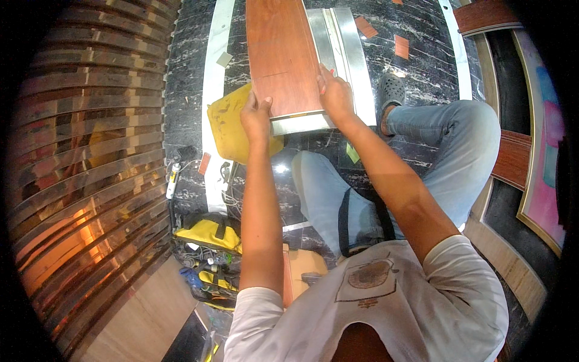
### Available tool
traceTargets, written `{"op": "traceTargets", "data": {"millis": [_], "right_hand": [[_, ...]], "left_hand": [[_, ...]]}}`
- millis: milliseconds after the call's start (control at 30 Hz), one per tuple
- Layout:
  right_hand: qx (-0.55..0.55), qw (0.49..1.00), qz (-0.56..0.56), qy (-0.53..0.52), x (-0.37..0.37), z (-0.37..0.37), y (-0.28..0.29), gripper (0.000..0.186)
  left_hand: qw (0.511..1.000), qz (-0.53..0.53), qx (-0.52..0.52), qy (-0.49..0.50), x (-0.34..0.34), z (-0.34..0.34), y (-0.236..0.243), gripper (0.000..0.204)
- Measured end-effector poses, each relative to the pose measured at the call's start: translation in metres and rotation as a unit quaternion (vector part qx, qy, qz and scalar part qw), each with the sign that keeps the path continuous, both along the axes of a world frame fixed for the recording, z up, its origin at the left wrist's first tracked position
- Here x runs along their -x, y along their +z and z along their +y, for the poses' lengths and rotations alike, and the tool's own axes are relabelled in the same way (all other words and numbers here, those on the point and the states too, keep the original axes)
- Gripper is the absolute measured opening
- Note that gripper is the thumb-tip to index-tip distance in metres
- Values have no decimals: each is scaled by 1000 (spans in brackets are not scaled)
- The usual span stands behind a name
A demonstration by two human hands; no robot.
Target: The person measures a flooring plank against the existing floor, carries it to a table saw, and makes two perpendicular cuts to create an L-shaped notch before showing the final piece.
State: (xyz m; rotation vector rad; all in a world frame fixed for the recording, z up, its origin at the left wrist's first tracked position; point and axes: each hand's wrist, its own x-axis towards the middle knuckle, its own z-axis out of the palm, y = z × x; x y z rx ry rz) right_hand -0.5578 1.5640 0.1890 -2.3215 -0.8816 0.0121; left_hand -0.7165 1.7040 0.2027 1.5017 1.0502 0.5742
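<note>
At the near edge, the person's grey shirt (368, 289) fills the view, with an open yellow-and-black tool bag (208, 232) on the floor to the left, crammed with small gear. Farther on come 2 legs in faded blue jeans (461, 136), bent, the right spread well out to the right. To the left, beyond the bag, a white tube (172, 180) lies near a slatted wall (96, 139).

Beyond the knees, 2 bare hands are at the near end of a reddish-brown board (283, 54), which extends away to the far edge. The left hand (257, 119) holds its left edge, thumb on top. The right hand (338, 96) lies curled against its right edge, with something orange-red at the fingers; how firmly it grips cannot be told. A yellow object (232, 120) sits partly under the board's left side. A silvery metal panel (356, 66) runs along the right. A grey clog (392, 90) stands right of that, and 2 reddish scraps (401, 47) lie farther off on the black floor (416, 75).
</note>
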Motion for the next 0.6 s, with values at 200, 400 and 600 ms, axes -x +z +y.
{"op": "traceTargets", "data": {"millis": [200, 400, 600], "right_hand": [[-7, 1000, -4, 4, 0, 3, 1, 38], [21, 999, 45, 4, 1, 1, 2, 40], [31, 999, 22, -8, 2, 2, 2, 39]], "left_hand": [[999, 1, -42, 10, 2, 5, -10, 56], [1000, -19, 1, 2, 0, -3, 8, 57], [1000, 10, -26, 7, 0, -2, 3, 57]]}}
